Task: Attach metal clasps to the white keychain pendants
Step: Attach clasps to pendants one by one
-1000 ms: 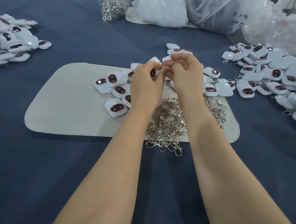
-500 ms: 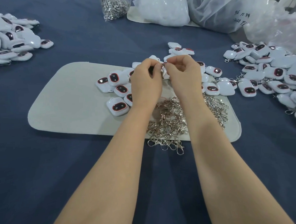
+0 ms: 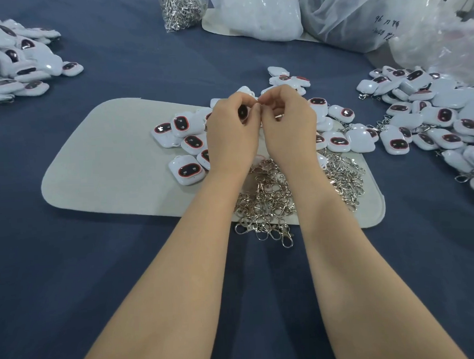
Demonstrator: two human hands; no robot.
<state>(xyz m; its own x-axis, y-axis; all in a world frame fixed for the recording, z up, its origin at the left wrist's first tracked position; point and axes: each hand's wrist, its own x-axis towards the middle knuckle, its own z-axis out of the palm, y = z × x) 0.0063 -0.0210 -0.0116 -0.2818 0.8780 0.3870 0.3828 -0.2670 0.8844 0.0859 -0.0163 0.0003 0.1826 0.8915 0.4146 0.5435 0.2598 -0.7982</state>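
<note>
Whole surface is covered in a blue cloth (image 3: 120, 281), and most of the near side is left bare apart from the two forearms. Far right edge is crowded by big plastic bags (image 3: 359, 13), with a small bag of clasps (image 3: 180, 9) stood just left of them. A grey felt mat (image 3: 106, 164) is laid in the middle; its left half is free, so that's where the room is. A right pile (image 3: 433, 119) of pendants is spread near the mat's right edge, and a left pile (image 3: 12, 62) is parked well apart at the far left. On the mat, loose pendants (image 3: 187, 171) are scattered along the far side, and a clasp heap (image 3: 270, 202) is spilled over the near edge onto the cloth.

Above the mat, the left hand (image 3: 232, 135) is curled round a held pendant (image 3: 242, 111), only its dark face seen between the fingers. The right hand (image 3: 288, 127) is pinched onto that pendant's top edge, fingertips touching the left ones. Whether a clasp is caught in there can't be made out, too small.
</note>
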